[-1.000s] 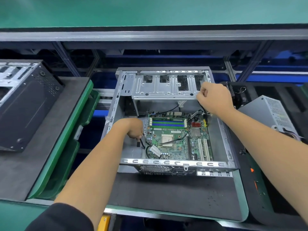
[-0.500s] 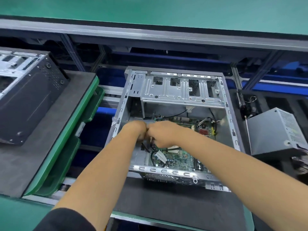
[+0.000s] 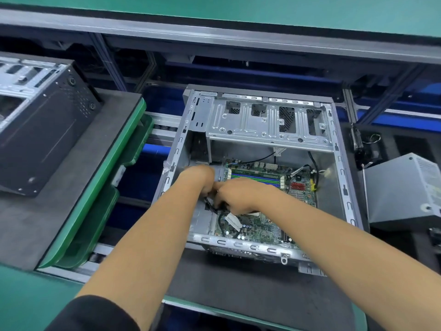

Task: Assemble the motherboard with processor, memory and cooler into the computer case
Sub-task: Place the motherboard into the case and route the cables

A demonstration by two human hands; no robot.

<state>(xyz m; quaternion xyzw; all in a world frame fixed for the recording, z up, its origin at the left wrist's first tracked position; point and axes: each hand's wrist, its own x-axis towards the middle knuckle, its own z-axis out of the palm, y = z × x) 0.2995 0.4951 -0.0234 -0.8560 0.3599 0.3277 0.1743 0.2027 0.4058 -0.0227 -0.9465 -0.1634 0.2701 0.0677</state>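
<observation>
An open grey metal computer case (image 3: 343, 187) lies on a dark foam pallet. Inside it sits the green motherboard (image 3: 260, 231) with memory sticks (image 3: 255, 177) at its far edge and the bare processor partly hidden under my right hand. My left hand (image 3: 199, 179) and my right hand (image 3: 235, 195) meet at the board's left edge, fingers curled around a black cable (image 3: 210, 203) with a small plug. A second black cable with a white label (image 3: 233, 222) loops just below. No cooler is visible on the board.
A silver power supply (image 3: 403, 189) lies on the pallet at the right. Another case with a black panel (image 3: 43, 137) sits on the left pallet, beside green trays (image 3: 100, 206). The conveyor frame runs behind.
My right hand came down from the case's upper right corner to join my left hand at the board's left edge. Both now hold the black cable. The view shifted nearer the case.
</observation>
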